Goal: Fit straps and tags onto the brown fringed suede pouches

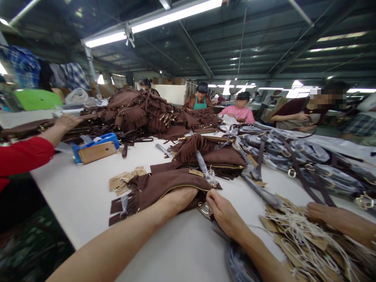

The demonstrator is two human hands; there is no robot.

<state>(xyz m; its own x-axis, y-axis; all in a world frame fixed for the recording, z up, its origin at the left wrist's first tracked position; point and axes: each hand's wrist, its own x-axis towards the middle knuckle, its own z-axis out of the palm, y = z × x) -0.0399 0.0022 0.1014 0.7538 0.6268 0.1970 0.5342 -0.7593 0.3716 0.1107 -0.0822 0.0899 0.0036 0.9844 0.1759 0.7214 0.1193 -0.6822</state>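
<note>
A brown fringed handbag [173, 182] lies on the white table in front of me, its gold zipper undone. My left hand [186, 196] reaches into the bag's opening, so its fingers are hidden inside. At the right end of that opening, my right hand [217, 203] is closed, pinching the bag's edge with thumb and fingers. A gold metal ring [205, 209] hangs just beside the right fingertips. Below the right forearm, a plastic-wrapped strap [237, 258] lies coiled. Just behind, more brown fringed bags [211, 154] are stacked, with small plastic-wrapped parts on them.
A large heap of brown bags [132, 111] stands at the back left. Tags with white strings [308, 235] lie at right, near another person's hand [329, 215]. Plastic-wrapped straps [311, 156] cover the right side. A phone [98, 152] leans on a blue holder [110, 138]. Several co-workers surround the table.
</note>
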